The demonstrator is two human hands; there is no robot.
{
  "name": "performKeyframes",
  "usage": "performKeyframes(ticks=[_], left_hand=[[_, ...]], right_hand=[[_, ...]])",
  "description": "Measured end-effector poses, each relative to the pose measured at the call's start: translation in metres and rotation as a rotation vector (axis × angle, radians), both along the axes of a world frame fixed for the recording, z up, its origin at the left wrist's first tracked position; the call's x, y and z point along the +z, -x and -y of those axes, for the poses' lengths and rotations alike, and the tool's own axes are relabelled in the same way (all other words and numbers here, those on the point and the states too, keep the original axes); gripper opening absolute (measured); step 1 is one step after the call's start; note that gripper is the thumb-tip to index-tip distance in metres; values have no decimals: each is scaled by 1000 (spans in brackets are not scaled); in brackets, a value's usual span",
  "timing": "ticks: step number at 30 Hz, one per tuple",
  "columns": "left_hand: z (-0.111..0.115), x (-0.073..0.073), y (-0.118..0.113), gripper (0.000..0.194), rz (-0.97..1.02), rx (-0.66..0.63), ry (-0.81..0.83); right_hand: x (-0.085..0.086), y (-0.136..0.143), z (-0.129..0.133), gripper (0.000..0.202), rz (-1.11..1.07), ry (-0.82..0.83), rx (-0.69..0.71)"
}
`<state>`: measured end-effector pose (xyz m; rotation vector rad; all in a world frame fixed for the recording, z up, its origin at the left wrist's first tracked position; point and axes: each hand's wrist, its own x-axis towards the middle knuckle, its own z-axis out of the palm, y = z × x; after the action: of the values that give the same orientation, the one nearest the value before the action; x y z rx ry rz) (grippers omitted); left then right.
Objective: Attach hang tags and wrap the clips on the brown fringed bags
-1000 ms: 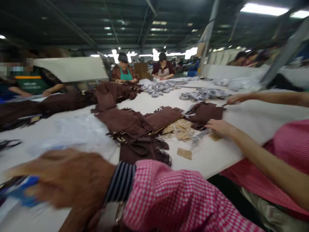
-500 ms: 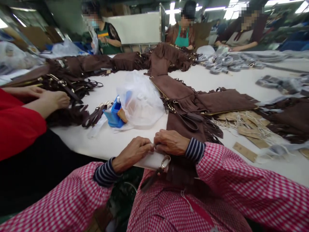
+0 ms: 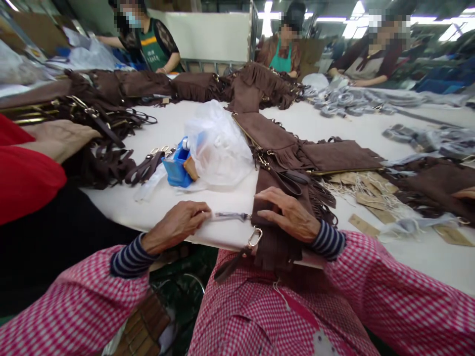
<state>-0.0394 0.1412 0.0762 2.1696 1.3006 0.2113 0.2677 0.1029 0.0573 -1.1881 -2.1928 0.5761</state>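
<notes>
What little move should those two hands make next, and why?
Perhaps the right hand should pinch the near end of the thin strip: the left hand seems to hold only its far end, while the right lies open on the brown bag, thumb close to the strip.

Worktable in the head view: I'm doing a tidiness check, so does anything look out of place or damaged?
Mildly: a brown wrist strap droops past the white table's front edge, whereas the other straps lie on top. No damage is visible.
</notes>
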Motion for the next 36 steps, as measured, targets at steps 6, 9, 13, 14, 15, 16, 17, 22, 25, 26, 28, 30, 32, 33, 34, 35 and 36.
performKeyframes(ticks=[6, 9, 13, 14, 15, 16, 17, 22, 25, 26, 28, 30, 32, 33, 34, 35, 36], left_hand=[[83, -37, 3, 37, -91, 116, -353], [125, -72, -37, 29, -27, 35, -348], [137, -82, -84, 26, 192, 169, -260], [133, -77, -90, 26, 216, 169, -224], [129, -71, -93, 26, 214, 161, -199], [123, -65, -94, 26, 190, 156, -189], [118, -59, -92, 24, 153, 152, -194], [93, -44, -62, 16, 44, 163, -253], [77, -42, -36, 17, 16, 227, -339], [69, -42, -27, 18, 5, 273, -400], [51, -40, -10, 16, -15, 367, -544], [29, -40, 5, 15, -47, 426, -670], [7, -42, 15, 20, -107, 426, -750], [-3, -44, 18, 24, -152, 407, -765], [-12, -47, 20, 27, -198, 384, -765], [-19, -51, 22, 26, -239, 362, -752], [-24, -54, 23, 23, -269, 344, -736]], right_hand=[[-11, -16, 71, 22, 148, -110, -181], [-22, -10, 87, 34, 329, -116, -217], [-28, -13, 82, 28, 399, -140, -215], [-28, -16, 79, 26, 392, -142, -201], [-27, -18, 75, 25, 382, -140, -182], [-25, -20, 71, 25, 372, -135, -156], [-22, -22, 66, 24, 360, -125, -121], [3, -4, 39, 19, 219, -24, -35], [17, 24, 18, 20, 148, 47, 2], [19, 33, 10, 20, 137, 58, 21], [21, 51, -9, 19, 125, 43, 40], [19, 65, -30, 18, 119, 5, 33], [17, 74, -53, 19, 113, -38, -4], [16, 78, -63, 18, 110, -58, -26], [15, 81, -73, 18, 105, -77, -44], [14, 83, -81, 18, 97, -92, -55], [13, 85, -88, 18, 87, -102, -58]])
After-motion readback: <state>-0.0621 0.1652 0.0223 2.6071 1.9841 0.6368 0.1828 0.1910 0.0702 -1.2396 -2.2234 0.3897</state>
